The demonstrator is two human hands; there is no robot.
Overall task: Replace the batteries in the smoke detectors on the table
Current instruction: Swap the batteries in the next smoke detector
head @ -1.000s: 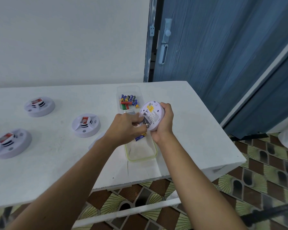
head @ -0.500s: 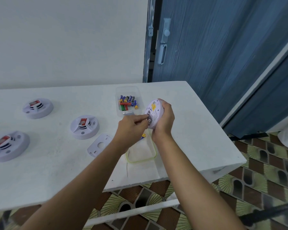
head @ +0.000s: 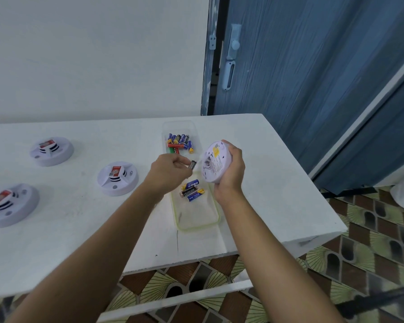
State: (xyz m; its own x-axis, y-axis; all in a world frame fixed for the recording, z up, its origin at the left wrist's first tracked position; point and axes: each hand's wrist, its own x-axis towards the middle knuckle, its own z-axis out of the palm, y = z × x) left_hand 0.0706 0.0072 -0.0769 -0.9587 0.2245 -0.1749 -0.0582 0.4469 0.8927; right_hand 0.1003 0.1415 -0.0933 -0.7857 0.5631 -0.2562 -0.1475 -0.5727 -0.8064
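Gripping smoke detector (head: 214, 163) in right hand (head: 231, 174), back tilted left for access; pinching battery (head: 193, 164) in fingers of left hand (head: 167, 171) over near tray (head: 197, 227), probably discarding.

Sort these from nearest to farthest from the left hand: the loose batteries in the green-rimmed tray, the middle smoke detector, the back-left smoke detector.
1. Loose batteries, just right of the left hand.
2. Middle smoke detector, on its left.
3. Back-left smoke detector, far left, at the back.
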